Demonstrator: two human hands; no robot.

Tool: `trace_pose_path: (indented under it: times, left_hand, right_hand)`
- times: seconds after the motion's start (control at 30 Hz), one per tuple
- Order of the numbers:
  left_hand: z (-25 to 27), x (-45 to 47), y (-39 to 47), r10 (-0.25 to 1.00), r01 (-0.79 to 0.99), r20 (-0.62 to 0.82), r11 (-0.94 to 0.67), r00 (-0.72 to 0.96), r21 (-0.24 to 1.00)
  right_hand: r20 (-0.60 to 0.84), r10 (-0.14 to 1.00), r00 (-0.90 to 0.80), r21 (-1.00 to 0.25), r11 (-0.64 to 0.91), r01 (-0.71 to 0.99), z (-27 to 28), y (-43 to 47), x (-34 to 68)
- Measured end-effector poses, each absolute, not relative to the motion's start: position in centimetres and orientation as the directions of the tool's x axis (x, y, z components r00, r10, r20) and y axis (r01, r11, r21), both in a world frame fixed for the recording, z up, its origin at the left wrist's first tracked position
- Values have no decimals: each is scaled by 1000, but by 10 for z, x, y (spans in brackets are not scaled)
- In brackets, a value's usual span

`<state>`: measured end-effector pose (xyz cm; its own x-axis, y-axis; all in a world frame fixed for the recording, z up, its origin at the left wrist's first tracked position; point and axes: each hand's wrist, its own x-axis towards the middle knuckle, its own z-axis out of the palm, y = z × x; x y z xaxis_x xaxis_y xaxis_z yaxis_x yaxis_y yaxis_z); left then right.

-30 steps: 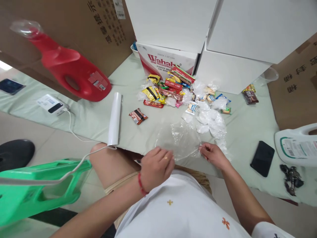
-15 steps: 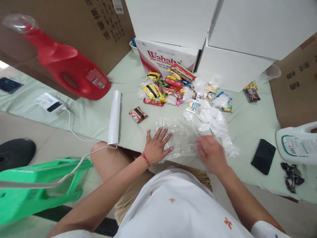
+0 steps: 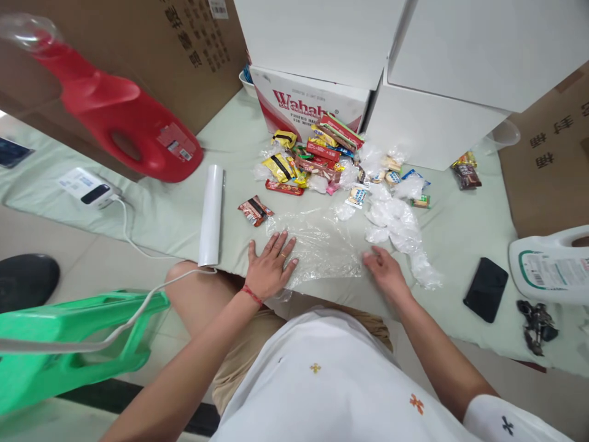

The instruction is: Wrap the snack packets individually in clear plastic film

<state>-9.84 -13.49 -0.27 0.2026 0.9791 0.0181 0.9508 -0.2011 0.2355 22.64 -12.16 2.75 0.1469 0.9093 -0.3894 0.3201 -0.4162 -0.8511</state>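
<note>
A sheet of clear plastic film (image 3: 326,248), perhaps a flattened bag, lies wrinkled at the front of the cloth-covered table. My left hand (image 3: 270,265), fingers spread, rests flat on its left side. Just beyond the right edge is my right hand (image 3: 385,271), its fingers loosely bent and partly apart, with nothing visible in them. A brown snack packet (image 3: 255,210) lies above my left hand. Behind the film, a heap of wrapped snacks (image 3: 322,156) leans against the Wahaha box. Crumpled clear plastic (image 3: 396,221) lies beyond my right hand.
White boxes (image 3: 317,40) stand at the back. To the left are a red jug (image 3: 124,123), a white roll (image 3: 211,215) and a charger (image 3: 87,187) with a cable. A black phone (image 3: 486,290), keys (image 3: 537,326) and a white bottle (image 3: 547,267) sit right.
My left hand has slid left over the film, which now lies flatter and further left. My right hand, blurred before, is still near the film's right edge.
</note>
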Motion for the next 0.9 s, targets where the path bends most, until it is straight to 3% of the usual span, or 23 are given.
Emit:
trace_pose_path:
  times: [0.13,0.23,0.33,0.47,0.6,0.77,0.9]
  left_hand:
    - [-2,-98,-135,979,950,25,-201,201,240]
    - [-2,-98,-135,980,947,29,-200,199,251]
    - [-2,-98,-134,981,945,30,-193,192,265]
    - [-3,-98,-135,983,945,30,-185,183,271]
    - [-3,-98,-135,983,944,35,-185,183,273]
    - [-3,-98,-135,982,943,32,-188,186,276]
    - [-4,-98,-135,981,938,42,-193,189,289]
  right_hand:
    - [-573,817,-67,-819,-569,71,46,-109,202]
    - [-492,864,-109,-839,-504,-206,57,-106,203]
    - [-495,855,-154,-755,-511,-411,56,-107,208]
    - [-650,727,-219,-632,-678,-375,43,-115,197]
    - [-676,645,-356,-582,-764,-279,38,-120,166]
    - [-618,697,-364,-690,-703,-173,31,-112,132]
    - [-636,708,-306,-701,-696,-152,20,-105,129]
